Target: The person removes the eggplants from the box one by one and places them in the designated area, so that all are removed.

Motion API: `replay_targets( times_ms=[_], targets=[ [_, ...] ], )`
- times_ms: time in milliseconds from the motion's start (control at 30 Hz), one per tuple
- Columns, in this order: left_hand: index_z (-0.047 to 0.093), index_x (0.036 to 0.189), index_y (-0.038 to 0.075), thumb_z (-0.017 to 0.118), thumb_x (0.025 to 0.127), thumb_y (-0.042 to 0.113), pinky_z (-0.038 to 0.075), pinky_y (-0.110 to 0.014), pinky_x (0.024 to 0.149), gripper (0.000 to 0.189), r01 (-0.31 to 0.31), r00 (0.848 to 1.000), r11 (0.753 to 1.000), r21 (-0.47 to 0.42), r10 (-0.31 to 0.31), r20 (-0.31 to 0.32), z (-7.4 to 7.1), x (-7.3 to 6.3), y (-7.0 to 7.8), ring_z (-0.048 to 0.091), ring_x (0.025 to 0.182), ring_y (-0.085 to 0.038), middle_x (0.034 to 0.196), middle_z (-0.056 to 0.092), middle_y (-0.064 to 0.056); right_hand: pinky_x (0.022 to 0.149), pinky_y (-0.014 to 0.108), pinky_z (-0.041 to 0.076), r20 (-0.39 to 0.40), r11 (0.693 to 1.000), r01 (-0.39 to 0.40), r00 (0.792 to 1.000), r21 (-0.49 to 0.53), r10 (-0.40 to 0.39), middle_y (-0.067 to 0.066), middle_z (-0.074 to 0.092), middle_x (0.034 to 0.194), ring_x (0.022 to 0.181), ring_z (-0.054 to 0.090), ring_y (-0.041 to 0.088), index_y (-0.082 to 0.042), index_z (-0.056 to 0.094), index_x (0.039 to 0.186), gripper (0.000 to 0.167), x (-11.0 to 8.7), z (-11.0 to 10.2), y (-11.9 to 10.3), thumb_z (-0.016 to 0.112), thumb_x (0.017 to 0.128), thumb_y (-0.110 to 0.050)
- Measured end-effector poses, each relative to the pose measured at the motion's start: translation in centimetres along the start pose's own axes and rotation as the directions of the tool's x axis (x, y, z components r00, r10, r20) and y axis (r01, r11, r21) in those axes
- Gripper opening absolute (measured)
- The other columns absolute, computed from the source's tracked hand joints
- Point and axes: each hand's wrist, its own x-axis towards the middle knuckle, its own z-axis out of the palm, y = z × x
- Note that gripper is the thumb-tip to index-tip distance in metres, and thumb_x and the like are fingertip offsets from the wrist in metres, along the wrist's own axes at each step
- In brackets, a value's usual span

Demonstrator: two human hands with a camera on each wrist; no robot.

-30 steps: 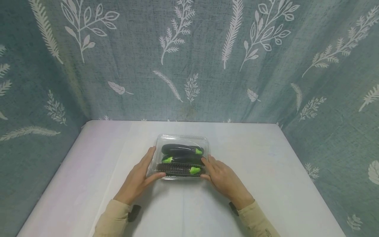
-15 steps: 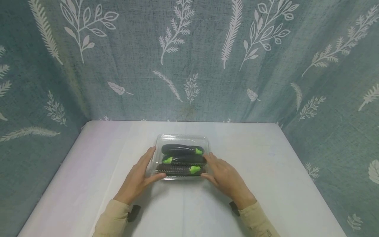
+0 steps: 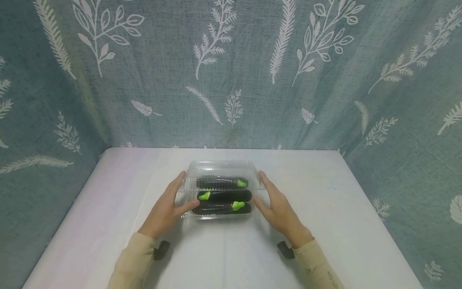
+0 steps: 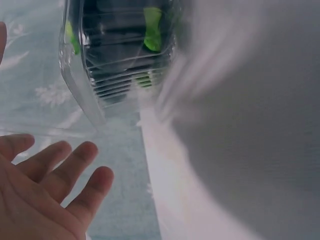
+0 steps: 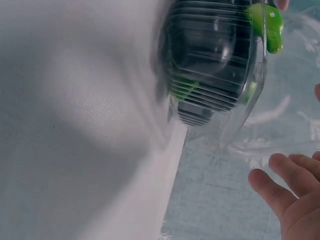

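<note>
On the white table stands a clear plastic clamshell box (image 3: 220, 217) with three dark eggplants inside: a back one (image 3: 216, 183), a middle one (image 3: 229, 196) and a front one (image 3: 213, 208), all with bright green caps. Its clear lid (image 3: 223, 166) is tilted up, its near edge crossing above the eggplants. At the left side, my left hand (image 3: 160, 212) has its fingers extended along the lid and the thumb near the front eggplant. My right hand (image 3: 283, 212) mirrors it at the right side, fingers straight. In both wrist views the fingers are spread near the lid's edge.
The white table (image 3: 126, 188) extends around the box on all sides. Blue-green curtains (image 3: 162, 120) with white leaf prints hang behind it and at both sides. A dark wrist device (image 3: 161, 250) sits under the left cuff, another (image 3: 286, 249) under the right.
The lid has swung up from over the box, its near edge moving back. Both hands shifted with it, the right one out to the side and farther back. The eggplants stayed put.
</note>
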Motion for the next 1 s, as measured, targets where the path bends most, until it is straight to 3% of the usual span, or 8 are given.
replay_targets(
  times_ms=[167, 333, 500, 667, 833, 1000],
  targets=[
    [0.005, 0.164, 0.027, 0.067, 0.095, 0.052, 0.018, -0.061, 0.121, 0.097, -0.010, 1.000, 1.000, -0.014, 0.010, 0.004, -0.2, 0.9, -0.2, 0.014, 0.154, -0.032, 0.169, 0.013, -0.003, 0.121, 0.044, 0.027, 0.039, 0.999, -0.039, 0.998, -0.001, 0.039, 0.010, 0.025, 0.166, 0.150, 0.028, 0.024, -0.010, 0.014, 0.163, 0.077, 0.5, 0.0, 0.4, 0.059, 0.104, -0.029],
    [0.009, 0.165, 0.021, 0.055, 0.101, 0.055, 0.017, -0.059, 0.122, 0.086, -0.023, 1.000, 1.000, -0.001, 0.023, -0.010, -0.3, 2.2, -0.4, 0.016, 0.153, -0.035, 0.169, 0.014, -0.006, 0.122, 0.044, 0.024, 0.068, 0.998, -0.060, 0.996, -0.007, 0.061, 0.008, 0.022, 0.167, 0.151, 0.026, 0.025, -0.008, 0.015, 0.163, 0.077, 1.5, 0.0, 1.2, 0.059, 0.104, -0.030],
    [0.011, 0.165, 0.021, 0.049, 0.103, 0.054, 0.023, -0.062, 0.118, 0.079, -0.019, 1.000, 1.000, 0.019, 0.020, -0.020, -0.6, 3.4, -0.7, 0.029, 0.148, -0.040, 0.167, 0.022, -0.012, 0.123, 0.045, 0.025, 0.094, 0.995, -0.089, 0.992, 0.032, 0.086, 0.009, 0.025, 0.166, 0.149, 0.030, 0.026, -0.008, 0.016, 0.163, 0.076, 2.9, 0.0, 2.0, 0.059, 0.104, -0.029],
    [0.012, 0.165, 0.021, 0.046, 0.104, 0.057, 0.028, -0.064, 0.115, 0.079, 0.001, 1.000, 1.000, 0.024, -0.001, -0.013, -0.6, 4.4, -1.2, 0.036, 0.144, -0.044, 0.161, 0.033, -0.020, 0.118, 0.049, 0.033, 0.119, 0.986, -0.141, 0.984, 0.087, 0.130, 0.015, 0.033, 0.162, 0.145, 0.039, 0.031, -0.011, 0.016, 0.164, 0.076, 3.9, 0.2, 2.4, 0.060, 0.104, -0.028],
    [0.012, 0.164, 0.017, 0.042, 0.106, 0.054, 0.030, -0.062, 0.116, 0.076, 0.026, 1.000, 0.999, -0.035, -0.026, 0.010, -0.5, 5.1, -1.5, 0.036, 0.144, -0.044, 0.159, 0.037, -0.019, 0.114, 0.053, 0.038, 0.150, 0.970, -0.212, 0.970, 0.121, 0.193, 0.017, 0.033, 0.162, 0.142, 0.042, 0.037, -0.014, 0.014, 0.164, 0.076, 4.5, 0.7, 2.9, 0.057, 0.105, -0.033],
    [0.012, 0.165, 0.018, 0.038, 0.109, 0.049, 0.030, -0.061, 0.116, 0.069, 0.052, 0.999, 0.993, -0.107, -0.050, 0.017, -0.5, 5.9, -1.6, 0.040, 0.140, -0.047, 0.159, 0.039, -0.018, 0.116, 0.050, 0.036, 0.149, 0.957, -0.229, 0.968, 0.181, 0.203, 0.015, 0.029, 0.163, 0.139, 0.045, 0.039, -0.007, 0.011, 0.163, 0.073, 5.1, 1.3, 3.2, 0.051, 0.108, -0.033]
  ],
)
